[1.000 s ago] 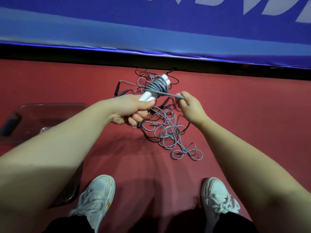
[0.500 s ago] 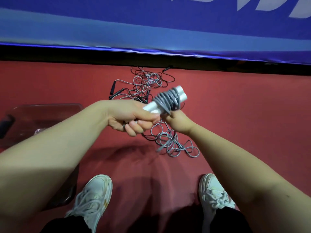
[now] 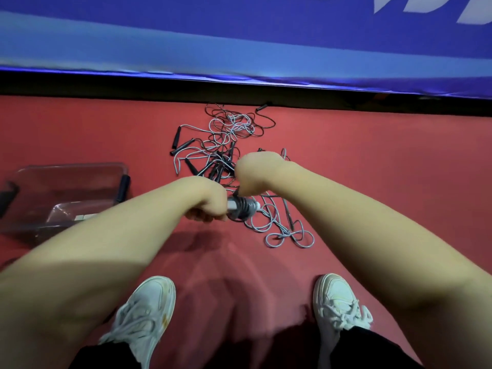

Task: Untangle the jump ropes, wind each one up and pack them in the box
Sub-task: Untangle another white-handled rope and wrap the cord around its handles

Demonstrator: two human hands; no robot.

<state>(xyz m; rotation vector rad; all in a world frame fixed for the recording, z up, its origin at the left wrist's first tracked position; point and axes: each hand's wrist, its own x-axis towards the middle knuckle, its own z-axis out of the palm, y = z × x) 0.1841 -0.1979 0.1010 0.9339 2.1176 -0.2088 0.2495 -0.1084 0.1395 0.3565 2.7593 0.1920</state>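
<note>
Partly in left hand (image 3: 209, 201): jump rope (image 3: 243, 209)

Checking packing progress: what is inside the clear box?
In the clear box only a small pale item shows, too blurred to identify; no wound rope visible. The left forearm covers its near right corner.

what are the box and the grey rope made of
Box: clear hard plastic, glossy; the red floor shows through its walls.
Grey rope: thin cord, smooth, probably plastic-coated; it holds springy loops rather than lying limp. Its core cannot be told.
</note>
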